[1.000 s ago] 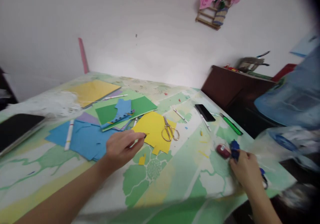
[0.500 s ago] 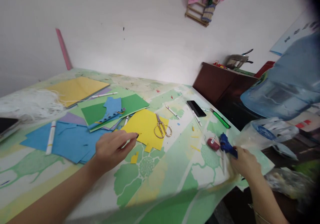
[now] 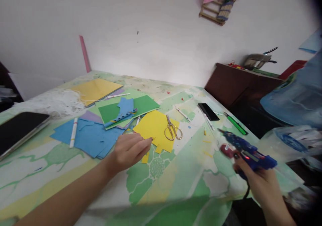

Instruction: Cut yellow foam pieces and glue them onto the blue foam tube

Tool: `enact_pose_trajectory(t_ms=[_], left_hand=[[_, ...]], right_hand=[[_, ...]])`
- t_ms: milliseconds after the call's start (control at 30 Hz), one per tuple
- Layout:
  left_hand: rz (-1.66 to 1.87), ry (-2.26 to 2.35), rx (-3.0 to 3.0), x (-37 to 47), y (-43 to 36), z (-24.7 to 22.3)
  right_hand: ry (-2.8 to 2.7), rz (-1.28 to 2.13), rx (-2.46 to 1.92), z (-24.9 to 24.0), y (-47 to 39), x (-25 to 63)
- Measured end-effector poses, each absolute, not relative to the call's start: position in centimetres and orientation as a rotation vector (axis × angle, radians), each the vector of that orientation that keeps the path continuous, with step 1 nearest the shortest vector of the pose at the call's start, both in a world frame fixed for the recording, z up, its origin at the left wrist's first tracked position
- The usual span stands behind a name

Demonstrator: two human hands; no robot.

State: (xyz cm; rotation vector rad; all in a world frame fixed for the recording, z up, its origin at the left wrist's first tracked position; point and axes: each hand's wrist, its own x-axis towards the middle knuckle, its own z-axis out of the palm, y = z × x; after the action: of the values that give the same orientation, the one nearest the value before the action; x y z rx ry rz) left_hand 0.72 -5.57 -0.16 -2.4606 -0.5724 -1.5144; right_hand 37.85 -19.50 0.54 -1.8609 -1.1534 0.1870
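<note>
Head view: glue gun (image 3: 248, 148) near table edge (image 3: 291, 178)

My left hand (image 3: 133, 151), left of the gold scissors (image 3: 172, 126): forearm (image 3: 83, 189) bare, dark speck at one fingertip, too small to read | now my right hand (image 3: 263, 182), right of the scissors: dark polish on the thumbnail (image 3: 235, 155), wrist bare

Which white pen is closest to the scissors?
The slim white marker pen between the gold-handled metal scissors and small black phone; every other white pen lies farther away.
</note>
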Motion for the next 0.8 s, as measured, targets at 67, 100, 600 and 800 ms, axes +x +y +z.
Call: enact_pose_trajectory(t_ms=[67,100,600,800], left_hand=[[-1.403,-0.424,-2.501,0.5,-5.6,-0.2],[-1.352,-0.350,-2.491,0.4,-5.7,-0.1],[-1.145,-0.067,-2.380,0.8,-7.2,2.2],[-1.205,-0.039,-2.410,1.1,-7.4,2.4]], right_hand=[[-1.159,0.532,-1.651,1.1,-19.6,33.3],[-1.139,0.628,-1.586,1.4,-19.6,31.1],[-1.132,0.929,-1.392,3.2,-19.1,22.1],[-1.195,0.874,-1.419,3.0,-19.2,21.8]])
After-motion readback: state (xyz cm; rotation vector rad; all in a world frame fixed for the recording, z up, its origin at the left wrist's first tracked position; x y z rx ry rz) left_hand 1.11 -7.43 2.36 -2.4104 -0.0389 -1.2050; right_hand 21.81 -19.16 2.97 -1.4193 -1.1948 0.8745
